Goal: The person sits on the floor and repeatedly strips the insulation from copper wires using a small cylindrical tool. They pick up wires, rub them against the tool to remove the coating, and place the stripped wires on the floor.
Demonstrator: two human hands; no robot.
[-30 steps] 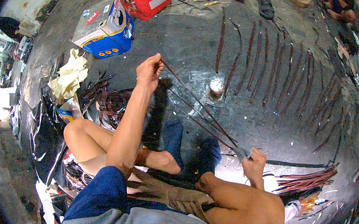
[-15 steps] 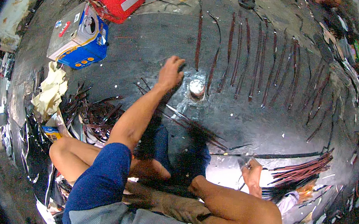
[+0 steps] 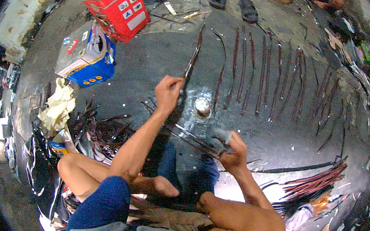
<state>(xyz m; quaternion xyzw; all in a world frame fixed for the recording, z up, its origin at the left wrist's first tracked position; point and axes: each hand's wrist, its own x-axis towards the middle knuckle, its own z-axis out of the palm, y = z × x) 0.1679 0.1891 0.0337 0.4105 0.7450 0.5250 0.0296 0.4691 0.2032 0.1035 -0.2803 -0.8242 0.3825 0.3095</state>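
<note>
My left hand is closed in a pinch at the near end of a long, thin, dark brown glossy strip, which slants away over the dark floor. My right hand is closed in front of my right knee, around a blurred greyish thing whose kind I cannot make out. Between the hands stands a short round post with a shiny top. A few dark strips lie just short of it, partly behind my right hand. Several similar strips lie side by side farther right.
A bundle of reddish-brown strips lies right of my knee, and a tangled dark heap on the left. A blue-and-white box, a red box and crumpled cream paper stand left. Sandals lie at the back.
My left hand has come nearer and taken the end of the leftmost strip, which now slants toward it. My right hand has moved left and forward from beside the bundle.
</note>
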